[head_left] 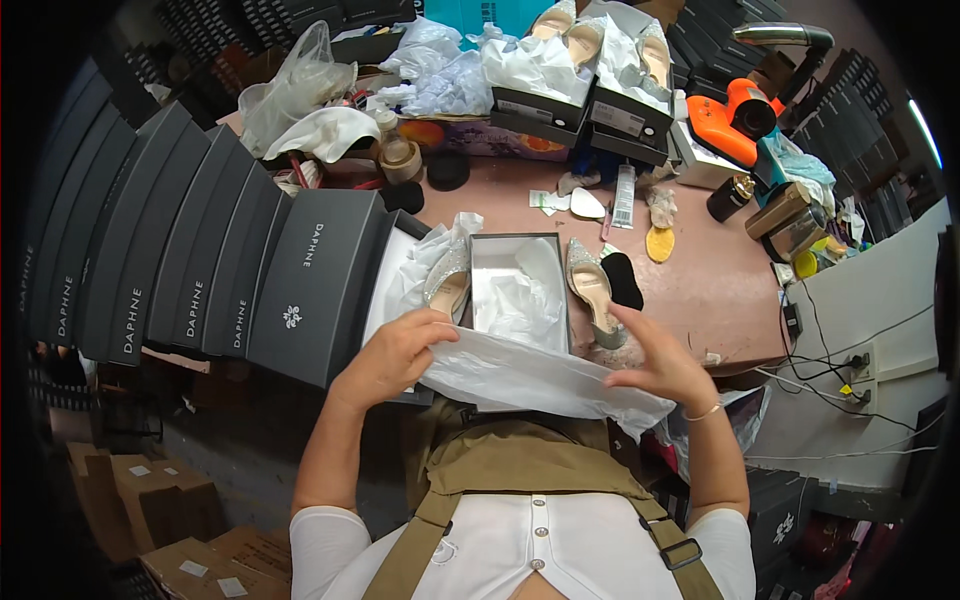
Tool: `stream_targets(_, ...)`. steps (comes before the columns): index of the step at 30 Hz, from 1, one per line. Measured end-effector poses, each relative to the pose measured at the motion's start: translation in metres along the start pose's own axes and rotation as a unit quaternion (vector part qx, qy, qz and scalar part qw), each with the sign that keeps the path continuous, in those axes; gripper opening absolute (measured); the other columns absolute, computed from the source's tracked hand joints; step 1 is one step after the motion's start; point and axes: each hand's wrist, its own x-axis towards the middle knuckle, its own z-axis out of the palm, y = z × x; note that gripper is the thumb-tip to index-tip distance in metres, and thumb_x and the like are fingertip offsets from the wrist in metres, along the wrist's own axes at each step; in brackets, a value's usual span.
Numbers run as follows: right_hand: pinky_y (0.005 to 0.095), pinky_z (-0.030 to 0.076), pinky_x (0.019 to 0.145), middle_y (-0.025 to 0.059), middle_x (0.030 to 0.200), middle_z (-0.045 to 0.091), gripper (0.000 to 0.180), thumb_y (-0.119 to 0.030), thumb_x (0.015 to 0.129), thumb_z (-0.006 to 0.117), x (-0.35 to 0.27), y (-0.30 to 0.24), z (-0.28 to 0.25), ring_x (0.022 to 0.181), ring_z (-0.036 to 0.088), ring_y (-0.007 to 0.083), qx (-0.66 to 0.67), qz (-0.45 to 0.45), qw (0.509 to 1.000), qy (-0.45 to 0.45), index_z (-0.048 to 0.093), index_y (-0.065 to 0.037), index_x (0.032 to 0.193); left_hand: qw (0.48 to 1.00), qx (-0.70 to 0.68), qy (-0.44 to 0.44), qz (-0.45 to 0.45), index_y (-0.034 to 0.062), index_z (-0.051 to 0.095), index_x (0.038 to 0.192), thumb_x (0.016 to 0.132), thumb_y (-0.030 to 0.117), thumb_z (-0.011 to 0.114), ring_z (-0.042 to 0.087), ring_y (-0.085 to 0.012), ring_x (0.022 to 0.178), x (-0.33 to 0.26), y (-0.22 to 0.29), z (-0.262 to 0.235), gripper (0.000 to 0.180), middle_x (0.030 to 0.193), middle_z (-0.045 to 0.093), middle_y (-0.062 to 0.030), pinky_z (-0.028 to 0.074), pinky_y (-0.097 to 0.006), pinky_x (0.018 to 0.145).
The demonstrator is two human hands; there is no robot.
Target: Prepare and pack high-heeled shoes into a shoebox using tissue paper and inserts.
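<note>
My left hand (392, 362) is closed, pinching the left end of a long white tissue paper sheet (525, 378) stretched across the table's near edge. At the sheet's other end, my right hand (668, 362) has thumb and fingers spread; the thumb is by the paper, and whether it touches cannot be made out. Just beyond lies an open shoe box (515, 237) with crumpled tissue (518, 300) inside. A glittery silver shoe (449, 285) rests on paper left of this box. Its matching shoe (592, 290) lies to the right, close to my right fingertips.
Dark grey shoe boxes (310, 285) stand in a row at left. At the back are two open boxes (540, 112) with shoes and tissue, plus an orange tool (722, 130). A glue tube (623, 197), black pad (622, 280) and small bottle (731, 197) lie around the pink tabletop (715, 300).
</note>
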Motion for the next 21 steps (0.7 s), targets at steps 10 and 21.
stream_targets(10, 0.034, 0.047, 0.061, 0.0178, 0.072, 0.06, 0.025, -0.006, 0.083, 0.06, 0.031, 0.024, 0.041, 0.06, 0.059, 0.0244, 0.157, 0.145, 0.977, 0.008, 0.06, -0.001, 0.108, 0.912, -0.156, 0.144, -0.35, -0.0028, 0.05, 0.122, 0.087, 0.026, 0.064, 0.062, -0.0262, 0.097, -0.01, -0.121, 0.078, 0.047, 0.104, 0.063, -0.0145, 0.048, -0.035, 0.087)
stream_targets(21, 0.0446, 0.048, 0.068, 0.0222, 0.08, 0.064, 0.041, -0.007, 0.083, 0.058, 0.084, -0.007, 0.001, 0.075, 0.062, 0.0386, -0.125, 0.041, 0.987, 0.089, 0.053, -0.005, 0.123, 0.832, -0.481, 0.198, -0.193, -0.0003, 0.041, 0.127, 0.084, 0.006, 0.062, 0.065, -0.0172, 0.089, 0.001, -0.084, 0.044, 0.049, 0.107, 0.062, -0.0149, 0.055, -0.029, 0.07)
